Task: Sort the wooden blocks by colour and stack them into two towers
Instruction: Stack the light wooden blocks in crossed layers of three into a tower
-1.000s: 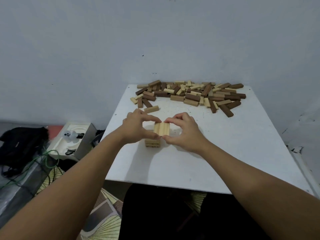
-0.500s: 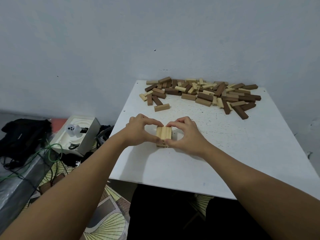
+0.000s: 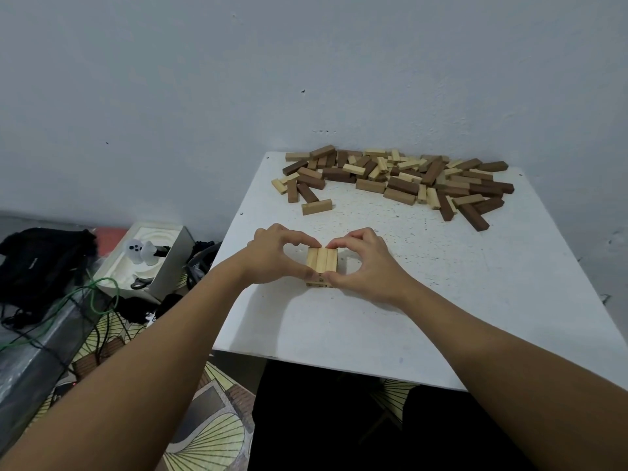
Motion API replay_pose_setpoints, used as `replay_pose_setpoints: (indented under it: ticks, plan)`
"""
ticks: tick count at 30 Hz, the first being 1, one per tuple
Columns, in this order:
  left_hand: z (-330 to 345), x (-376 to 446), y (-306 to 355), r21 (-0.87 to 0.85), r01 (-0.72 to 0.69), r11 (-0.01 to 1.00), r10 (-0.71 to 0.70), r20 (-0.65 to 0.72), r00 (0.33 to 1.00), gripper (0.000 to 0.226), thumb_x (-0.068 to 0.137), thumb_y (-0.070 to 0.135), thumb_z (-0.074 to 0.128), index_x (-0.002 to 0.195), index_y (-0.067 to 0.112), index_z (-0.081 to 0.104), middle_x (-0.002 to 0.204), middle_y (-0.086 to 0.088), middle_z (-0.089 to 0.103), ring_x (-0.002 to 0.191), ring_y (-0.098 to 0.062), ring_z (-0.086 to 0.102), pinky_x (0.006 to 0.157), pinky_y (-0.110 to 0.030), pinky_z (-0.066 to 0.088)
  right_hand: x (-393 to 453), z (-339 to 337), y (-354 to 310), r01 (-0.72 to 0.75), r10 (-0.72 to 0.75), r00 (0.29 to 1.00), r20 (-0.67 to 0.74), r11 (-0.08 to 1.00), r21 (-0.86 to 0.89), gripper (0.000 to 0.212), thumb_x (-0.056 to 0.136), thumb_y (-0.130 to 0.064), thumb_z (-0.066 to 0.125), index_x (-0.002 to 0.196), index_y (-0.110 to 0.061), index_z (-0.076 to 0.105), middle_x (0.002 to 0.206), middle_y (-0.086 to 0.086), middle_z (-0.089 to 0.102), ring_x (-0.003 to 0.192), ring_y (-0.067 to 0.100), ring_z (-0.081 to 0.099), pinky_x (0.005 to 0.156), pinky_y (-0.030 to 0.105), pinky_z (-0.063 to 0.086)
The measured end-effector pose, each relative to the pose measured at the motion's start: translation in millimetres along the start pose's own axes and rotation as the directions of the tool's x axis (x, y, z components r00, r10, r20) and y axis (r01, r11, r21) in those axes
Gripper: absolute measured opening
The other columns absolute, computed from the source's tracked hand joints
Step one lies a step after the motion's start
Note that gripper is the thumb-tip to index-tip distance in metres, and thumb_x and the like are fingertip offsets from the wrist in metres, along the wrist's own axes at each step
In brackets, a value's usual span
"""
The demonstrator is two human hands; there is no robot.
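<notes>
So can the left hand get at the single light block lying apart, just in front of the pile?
Probably yes: bare table lies between the left hand and that light block.

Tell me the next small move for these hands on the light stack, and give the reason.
Probably let go and reach the right hand for the lone light block at the pile's near edge. Both hands, left hand too, pinch the light tower, whose top layer of three blocks looks square and flush, so squaring seems finished. No dark tower stands yet; the mixed pile remains unsorted.

Head-worn view, looking forward and down, close over white table (image 3: pixel 441 300)
</notes>
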State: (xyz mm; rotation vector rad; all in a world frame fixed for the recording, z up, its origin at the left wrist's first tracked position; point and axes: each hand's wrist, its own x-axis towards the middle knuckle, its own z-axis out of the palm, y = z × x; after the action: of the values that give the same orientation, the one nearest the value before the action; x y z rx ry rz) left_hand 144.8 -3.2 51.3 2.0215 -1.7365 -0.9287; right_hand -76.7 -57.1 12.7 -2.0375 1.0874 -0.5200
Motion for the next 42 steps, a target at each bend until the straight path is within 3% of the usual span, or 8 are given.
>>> replay_pose_setpoints:
  ticks: [6,12,17,23,34,42]
  plan:
    - [1,0,-6,-0.085,0.017,0.996,-0.016,0.018,1.000,0.066,0.070,0.048,0.093,0.128,0.057,0.063,0.127,0.011,0.052,0.129,-0.022,0.038,0.112,-0.052,0.039,-2,0,4,-0.013,0.013,1.000,0.022,0.999,0.031,0.059,0.076,-0.051,0.084,0.129,-0.046,0.060,0.128,-0.015,0.039,0.129,0.006,0.033,0.104,0.030,0.034]
    - [-1,-4,-13,-0.223,0.067,0.973,-0.054,0.063,0.997,0.083,0.066,0.037,0.097,0.139,0.049,0.058,0.130,0.012,0.054,0.123,-0.014,0.045,0.100,-0.034,0.041,-7,-4,9,-0.045,0.041,0.997,0.072,0.997,0.061,0.079,0.072,-0.061,0.084,0.141,-0.049,0.049,0.132,-0.016,0.037,0.132,0.009,0.035,0.108,0.033,0.037]
    - [2,-5,-21,-0.300,0.102,0.948,-0.074,0.102,0.992,0.077,0.065,0.031,0.098,0.132,0.048,0.064,0.127,0.008,0.055,0.113,-0.009,0.048,0.089,-0.027,0.042,-8,-3,15,-0.083,0.070,0.992,0.102,0.988,0.127,0.077,0.072,-0.056,0.087,0.139,-0.050,0.050,0.133,-0.015,0.039,0.129,0.005,0.039,0.102,0.030,0.042]
    - [2,-4,-17,-0.325,0.087,0.942,-0.049,0.122,0.991,0.069,0.068,0.030,0.096,0.128,0.048,0.068,0.125,0.007,0.055,0.107,-0.008,0.048,0.090,-0.028,0.040,-5,0,13,-0.106,0.086,0.992,0.098,0.969,0.225,0.070,0.069,-0.052,0.091,0.130,-0.054,0.057,0.131,-0.015,0.042,0.124,-0.003,0.039,0.097,0.027,0.040]
    - [4,-1,-16,-0.346,0.058,0.937,-0.019,0.115,0.993,0.054,0.072,0.025,0.094,0.120,0.041,0.074,0.120,0.008,0.057,0.105,-0.010,0.048,0.090,-0.031,0.040,-2,4,16,-0.095,0.079,0.994,0.077,0.967,0.236,0.060,0.070,-0.049,0.091,0.122,-0.055,0.062,0.127,-0.012,0.044,0.126,0.008,0.041,0.106,0.036,0.043]
    - [5,0,-17,-0.356,0.064,0.932,-0.026,0.112,0.993,0.053,0.073,0.024,0.094,0.118,0.043,0.075,0.121,0.005,0.057,0.101,-0.010,0.049,0.085,-0.028,0.040,-2,5,16,-0.092,0.080,0.995,0.061,0.969,0.229,0.057,0.071,-0.047,0.092,0.120,-0.053,0.063,0.126,-0.013,0.044,0.125,0.004,0.041,0.109,0.039,0.042]
